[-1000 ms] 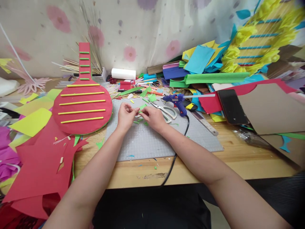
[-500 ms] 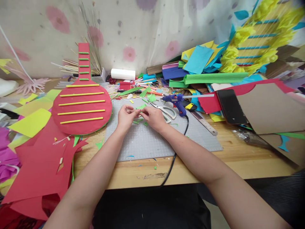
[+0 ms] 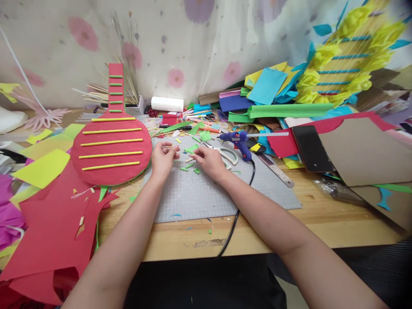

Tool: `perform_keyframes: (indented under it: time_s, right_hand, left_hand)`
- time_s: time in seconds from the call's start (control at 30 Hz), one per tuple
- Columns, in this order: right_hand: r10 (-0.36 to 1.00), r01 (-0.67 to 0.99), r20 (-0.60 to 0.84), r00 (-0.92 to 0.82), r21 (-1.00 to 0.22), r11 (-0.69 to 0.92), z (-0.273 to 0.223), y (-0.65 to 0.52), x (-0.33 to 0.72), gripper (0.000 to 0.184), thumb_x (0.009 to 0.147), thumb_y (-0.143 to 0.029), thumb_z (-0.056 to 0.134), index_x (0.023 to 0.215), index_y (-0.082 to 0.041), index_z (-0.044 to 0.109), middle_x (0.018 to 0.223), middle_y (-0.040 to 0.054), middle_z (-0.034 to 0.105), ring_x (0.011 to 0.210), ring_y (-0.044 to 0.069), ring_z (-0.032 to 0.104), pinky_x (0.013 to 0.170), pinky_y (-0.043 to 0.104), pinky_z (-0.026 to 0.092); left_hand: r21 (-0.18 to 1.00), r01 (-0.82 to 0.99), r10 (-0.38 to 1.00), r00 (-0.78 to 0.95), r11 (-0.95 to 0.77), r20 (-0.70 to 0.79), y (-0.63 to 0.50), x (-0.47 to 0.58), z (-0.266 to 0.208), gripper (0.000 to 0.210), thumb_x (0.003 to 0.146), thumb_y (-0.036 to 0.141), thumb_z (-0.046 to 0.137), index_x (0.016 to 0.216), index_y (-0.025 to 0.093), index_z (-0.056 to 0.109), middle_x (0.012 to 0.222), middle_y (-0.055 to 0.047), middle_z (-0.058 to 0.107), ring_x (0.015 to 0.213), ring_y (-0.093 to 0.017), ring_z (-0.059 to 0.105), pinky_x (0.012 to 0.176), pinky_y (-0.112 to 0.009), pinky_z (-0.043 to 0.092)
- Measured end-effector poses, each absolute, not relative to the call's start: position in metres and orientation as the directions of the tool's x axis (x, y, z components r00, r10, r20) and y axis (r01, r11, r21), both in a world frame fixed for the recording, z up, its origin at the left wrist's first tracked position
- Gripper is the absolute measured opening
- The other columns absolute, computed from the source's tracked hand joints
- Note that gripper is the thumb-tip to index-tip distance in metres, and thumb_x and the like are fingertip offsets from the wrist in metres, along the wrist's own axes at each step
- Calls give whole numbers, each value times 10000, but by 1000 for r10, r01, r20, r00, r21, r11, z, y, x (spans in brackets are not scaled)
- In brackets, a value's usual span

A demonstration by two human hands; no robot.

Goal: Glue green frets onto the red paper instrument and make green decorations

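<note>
My left hand (image 3: 163, 159) is above the left part of the grey cutting mat (image 3: 199, 201), its fingers curled and thumb close to the fingertips. Whatever it pinches is too small to make out. Across a small gap, my right hand (image 3: 209, 161) is closed in a pinch beside green paper scraps (image 3: 191, 148); I cannot tell what is between its fingertips. Short green pieces (image 3: 184, 169) lie on the mat between the hands. Scissors with pale handles (image 3: 231, 156) lie partly behind my right hand. A blue glue gun (image 3: 240, 141) rests just beyond them.
A red guitar-shaped cutout (image 3: 111, 150) with yellow and green strips is at left, above red sheets (image 3: 54, 227). A metal ruler (image 3: 276, 170), black phone (image 3: 313, 148) and cardboard (image 3: 370, 150) lie right. The glue gun's cable (image 3: 236, 219) crosses the mat.
My hands, together before, have drawn apart, the left one moving left. More green pieces now show between them. The view has shifted slightly.
</note>
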State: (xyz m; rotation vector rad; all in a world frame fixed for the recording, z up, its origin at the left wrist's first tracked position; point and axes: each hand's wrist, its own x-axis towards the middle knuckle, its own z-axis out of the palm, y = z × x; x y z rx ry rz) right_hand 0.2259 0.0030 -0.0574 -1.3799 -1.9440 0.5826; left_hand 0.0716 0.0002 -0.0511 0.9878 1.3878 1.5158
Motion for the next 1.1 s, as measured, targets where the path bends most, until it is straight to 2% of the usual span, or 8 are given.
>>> perform_keyframes:
  time_s: [0.13, 0.3, 0.37, 0.47, 0.57, 0.67, 0.93, 1.1]
  right_hand:
    - [920, 639, 291, -262, -663, 391, -57, 1, 226, 171, 820, -331, 578, 767, -187, 655, 737, 24, 669, 665, 135, 565, 640, 248, 372]
    - [879, 646, 343, -332, -596, 477, -58, 0, 226, 221, 867, -321, 504, 768, -183, 645, 760, 31, 658, 710, 139, 560, 666, 248, 365]
    - [871, 650, 353, -341, -580, 490, -58, 1, 226, 222, 873, -313, 493, 766, -186, 639, 772, 34, 655, 730, 142, 560, 680, 248, 366]
    - [869, 664, 358, -341, -563, 492, -58, 1, 226, 214, 877, -301, 487, 770, -187, 633, 790, 40, 654, 746, 147, 560, 689, 249, 363]
    - [877, 687, 332, -348, -546, 479, -57, 1, 225, 212, 884, -287, 477, 781, -179, 628, 805, 51, 657, 759, 153, 562, 688, 254, 360]
    - [874, 695, 306, -377, -530, 485, -56, 0, 224, 217, 892, -286, 464, 789, -178, 622, 820, 55, 658, 771, 156, 561, 696, 258, 358]
    - [858, 647, 361, -365, -564, 513, -59, -1, 222, 150, 828, -306, 565, 851, -163, 604, 801, 41, 637, 721, 138, 532, 672, 247, 358]
    - [856, 668, 356, -376, -536, 516, -57, -1, 220, 175, 865, -287, 508, 769, -167, 593, 754, 33, 616, 713, 137, 519, 668, 247, 346]
  left_hand:
    - [992, 36, 945, -300, -123, 128, 1, 71, -55, 124, 712, 210, 628, 824, 197, 574, 543, 59, 513, 436, -67, 431, 478, -199, 343]
    - [996, -25, 963, -260, -84, 74, -4, 75, -54, 112, 710, 231, 652, 814, 200, 623, 480, 63, 407, 466, -94, 424, 527, -222, 343]
    - [994, -10, 958, -269, -108, 102, -5, 77, -54, 158, 688, 200, 659, 840, 207, 617, 502, 60, 429, 491, -97, 441, 546, -220, 358]
    - [986, -27, 946, -290, -163, 149, -6, 81, -54, 358, 578, 104, 699, 900, 217, 591, 649, 43, 539, 634, -101, 533, 626, -207, 412]
    - [989, -126, 976, -212, -81, 53, -7, 86, -54, 379, 567, 142, 701, 917, 194, 566, 728, 14, 605, 705, -121, 589, 680, -241, 456]
    - [983, -183, 990, -137, 2, -28, -8, 89, -55, 348, 594, 210, 692, 905, 172, 540, 658, 10, 626, 622, -128, 600, 656, -270, 470]
    - [989, -97, 963, -256, -112, 84, -7, 84, -54, 300, 589, 200, 698, 773, 198, 461, 531, 66, 559, 485, -93, 547, 542, -214, 419]
    - [991, -11, 961, -246, -132, 125, -5, 83, -56, 326, 586, 225, 714, 705, 200, 411, 490, 99, 486, 434, -69, 501, 475, -186, 388]
